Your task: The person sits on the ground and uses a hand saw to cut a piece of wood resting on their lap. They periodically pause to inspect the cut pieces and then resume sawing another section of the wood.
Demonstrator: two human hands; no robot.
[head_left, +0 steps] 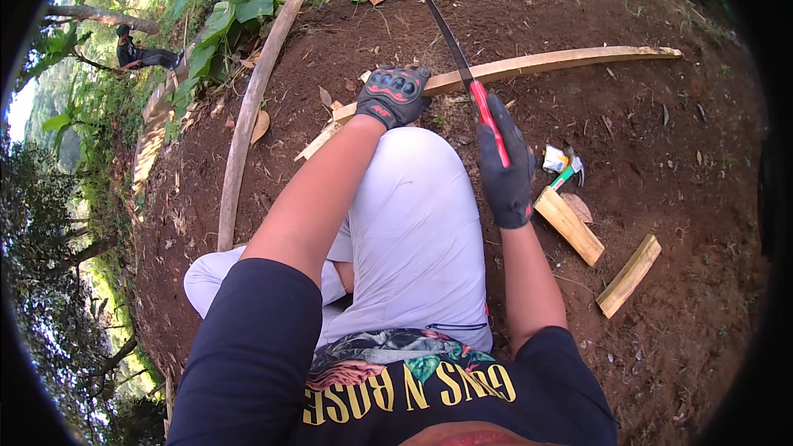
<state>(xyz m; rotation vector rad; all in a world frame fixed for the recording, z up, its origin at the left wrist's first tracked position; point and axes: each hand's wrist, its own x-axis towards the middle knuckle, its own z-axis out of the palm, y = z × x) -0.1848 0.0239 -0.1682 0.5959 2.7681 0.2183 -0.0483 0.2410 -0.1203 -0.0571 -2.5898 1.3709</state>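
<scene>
My left hand (395, 95), in a black and grey glove with red marks, grips a long wooden plank (570, 61) just beyond my raised knee. The plank runs off to the right, low over the soil. In my right hand (505, 167), gloved alike, is the red handle of a pruning saw (447, 30). Its dark, slim blade points away from me and crosses the plank to the right of my left hand. Whether the teeth have entered the wood cannot be made out. Pale split wood (317, 141) shows beside my left hand, under the plank's near end.
Two short wood blocks (570, 225) (629, 276) lie at the right, beside a green-handled hammer (565, 177) and a white packet (554, 158). A long pole (258, 116) lies at the left. Farther off, a person (142, 51) sits by leafy plants (235, 16).
</scene>
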